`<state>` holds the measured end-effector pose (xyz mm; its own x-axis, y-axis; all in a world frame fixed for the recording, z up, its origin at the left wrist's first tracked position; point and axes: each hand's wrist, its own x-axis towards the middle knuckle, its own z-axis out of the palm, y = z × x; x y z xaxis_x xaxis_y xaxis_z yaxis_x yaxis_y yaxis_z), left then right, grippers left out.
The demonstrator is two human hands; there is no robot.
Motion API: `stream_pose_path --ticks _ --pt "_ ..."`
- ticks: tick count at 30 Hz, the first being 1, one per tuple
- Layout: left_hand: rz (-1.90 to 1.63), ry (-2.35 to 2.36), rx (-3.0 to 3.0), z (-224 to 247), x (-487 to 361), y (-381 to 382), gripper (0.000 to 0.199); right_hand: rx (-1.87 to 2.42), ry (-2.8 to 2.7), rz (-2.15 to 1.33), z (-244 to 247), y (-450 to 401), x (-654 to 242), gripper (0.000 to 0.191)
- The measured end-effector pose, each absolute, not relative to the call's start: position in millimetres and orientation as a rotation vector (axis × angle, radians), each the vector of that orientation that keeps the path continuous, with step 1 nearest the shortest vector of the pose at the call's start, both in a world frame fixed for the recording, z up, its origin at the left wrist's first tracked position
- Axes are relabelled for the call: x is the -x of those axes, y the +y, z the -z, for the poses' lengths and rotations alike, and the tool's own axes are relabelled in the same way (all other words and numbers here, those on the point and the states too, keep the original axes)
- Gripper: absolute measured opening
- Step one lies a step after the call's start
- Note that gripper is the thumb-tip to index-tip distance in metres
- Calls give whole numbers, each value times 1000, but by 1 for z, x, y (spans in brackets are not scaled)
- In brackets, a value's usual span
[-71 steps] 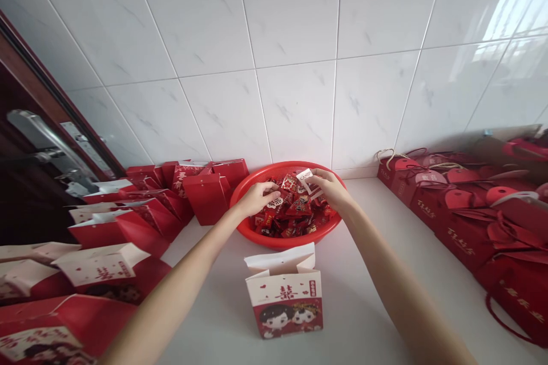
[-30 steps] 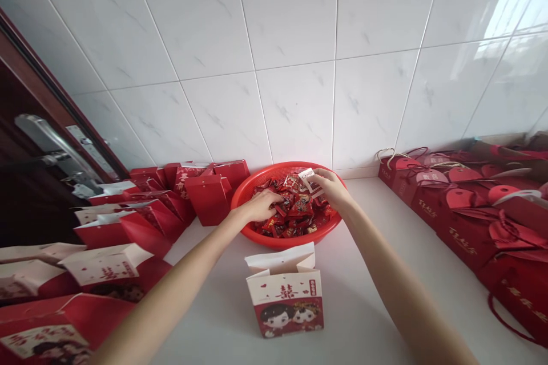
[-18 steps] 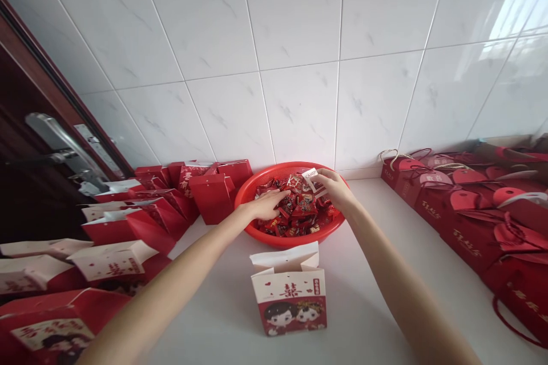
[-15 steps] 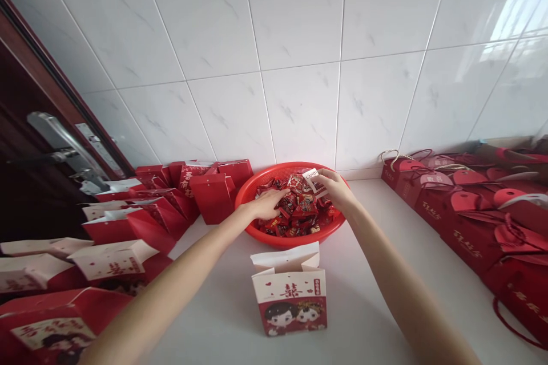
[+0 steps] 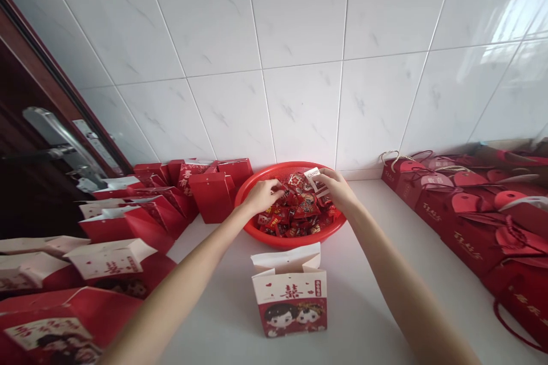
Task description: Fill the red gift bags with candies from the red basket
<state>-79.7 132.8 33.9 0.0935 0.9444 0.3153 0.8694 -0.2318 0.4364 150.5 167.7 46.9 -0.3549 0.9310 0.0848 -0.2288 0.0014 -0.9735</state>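
A red plastic basket (image 5: 285, 243) full of red-wrapped candies (image 5: 305, 205) stands against the tiled wall. Over its left part, my left hand (image 5: 264, 195) has its fingers pinched at a red wrapper; what exactly they grip is too small to tell. At the basket's right side my right hand (image 5: 336, 187) is closed on candy packets, one with a white end printed "CANDY" (image 5: 314, 175). In front of the basket an open-topped paper gift bag (image 5: 291, 302) with two cartoon figures stands upright on the white table.
Many red and white paper bags (image 5: 149, 222) crowd the left side, near a door handle (image 5: 60, 131). Rows of red gift boxes with cord handles (image 5: 454, 228) line the right side. The tiled wall (image 5: 299, 108) rises behind the basket.
My left hand has shifted slightly left and up from the candies, its fingers now drawn into a pinch. My right hand has barely moved and keeps its hold.
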Motion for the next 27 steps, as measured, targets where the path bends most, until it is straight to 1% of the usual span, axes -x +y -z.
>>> stream_pose_path --ticks 3,5,7,11,17,22,27 --pt "-1325 1690 -1939 -37 83 132 25 782 -1245 -1532 -45 170 -151 21" --pt "-1506 1558 -1769 -39 83 129 35 752 -1207 -1541 -44 170 -151 22" --pt "-1601 1473 -1649 -40 80 123 45 708 -1140 -1581 -47 170 -151 22" --pt "-1719 1436 -1506 -46 64 99 57 614 -993 -1683 -63 156 -151 24" --pt "-1718 1469 -1479 -66 39 57 62 430 -1014 -1800 -94 111 -158 23" --pt "-1707 1622 -1645 -75 25 35 56 334 -1179 -1789 -103 78 -165 28" --pt "-1815 1411 -1534 -79 14 19 53 317 -1228 -1695 -104 60 -162 32"
